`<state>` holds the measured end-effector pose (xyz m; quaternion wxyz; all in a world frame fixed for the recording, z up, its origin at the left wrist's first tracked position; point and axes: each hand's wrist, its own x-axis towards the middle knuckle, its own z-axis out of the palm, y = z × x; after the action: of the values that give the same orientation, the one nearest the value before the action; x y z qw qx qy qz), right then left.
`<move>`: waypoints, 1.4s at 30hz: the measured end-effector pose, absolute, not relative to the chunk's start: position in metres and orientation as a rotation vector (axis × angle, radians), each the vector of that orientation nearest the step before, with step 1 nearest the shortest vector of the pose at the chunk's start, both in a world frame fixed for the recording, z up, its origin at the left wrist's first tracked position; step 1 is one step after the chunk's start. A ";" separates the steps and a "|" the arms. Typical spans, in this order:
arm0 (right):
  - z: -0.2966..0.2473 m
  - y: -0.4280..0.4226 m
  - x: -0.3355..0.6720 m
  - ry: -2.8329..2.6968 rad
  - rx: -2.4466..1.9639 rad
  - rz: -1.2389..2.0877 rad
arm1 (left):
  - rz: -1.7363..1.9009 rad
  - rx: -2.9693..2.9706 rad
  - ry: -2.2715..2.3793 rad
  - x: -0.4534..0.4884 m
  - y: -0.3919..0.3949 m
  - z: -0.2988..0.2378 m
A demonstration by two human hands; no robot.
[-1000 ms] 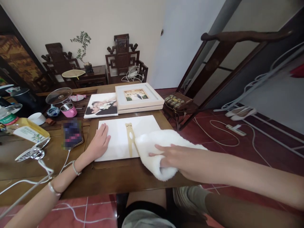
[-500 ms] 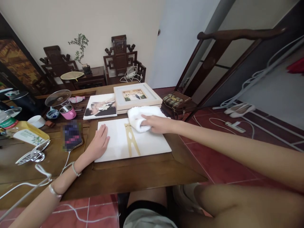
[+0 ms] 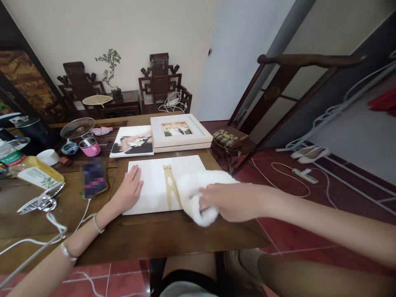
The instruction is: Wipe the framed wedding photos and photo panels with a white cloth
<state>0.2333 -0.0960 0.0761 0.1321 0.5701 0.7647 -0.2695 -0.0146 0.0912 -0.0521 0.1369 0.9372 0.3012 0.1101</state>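
Observation:
A white board (image 3: 153, 185) with a gold stand strip (image 3: 169, 185) lies face down on the wooden table (image 3: 161, 235). My left hand (image 3: 128, 192) lies flat and open on the board's left edge, fingers stretched out. My right hand (image 3: 227, 202) is closed on a fluffy white cloth (image 3: 198, 189), which is pressed onto the board's near right part.
Behind the board lie a photo print (image 3: 133, 141) and a white framed photo (image 3: 178, 131) on a stack. A phone (image 3: 93, 177) with a cable, a pink cup (image 3: 89, 146), a small fan (image 3: 77, 128) and a yellow packet (image 3: 38, 175) sit at the left. A bag (image 3: 230, 138) sits on a chair at right.
My right hand carried the cloth from the board's near right to its far edge, then back toward me to the near right. My left hand stayed on the board.

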 end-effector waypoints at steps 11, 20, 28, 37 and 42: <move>0.029 -0.055 0.240 2.236 2.059 -0.404 | 0.278 2.710 0.885 -0.014 0.091 -0.051; 0.012 -0.036 0.201 2.328 1.908 -0.173 | 0.281 2.727 0.886 -0.013 0.092 -0.051; 0.032 -0.074 0.163 2.439 1.629 -0.265 | 0.284 2.722 0.882 -0.012 0.092 -0.051; 0.050 -0.088 0.159 2.642 1.294 -0.399 | 0.254 2.715 0.855 -0.013 0.092 -0.046; 0.038 -0.059 0.183 2.620 1.399 -0.234 | 0.252 2.723 0.880 -0.011 0.091 -0.048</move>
<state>0.1833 -0.0592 0.0375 0.0811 0.4682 0.8764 -0.0783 -0.0114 0.0910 -0.0483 0.1338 0.9394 0.3034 0.0870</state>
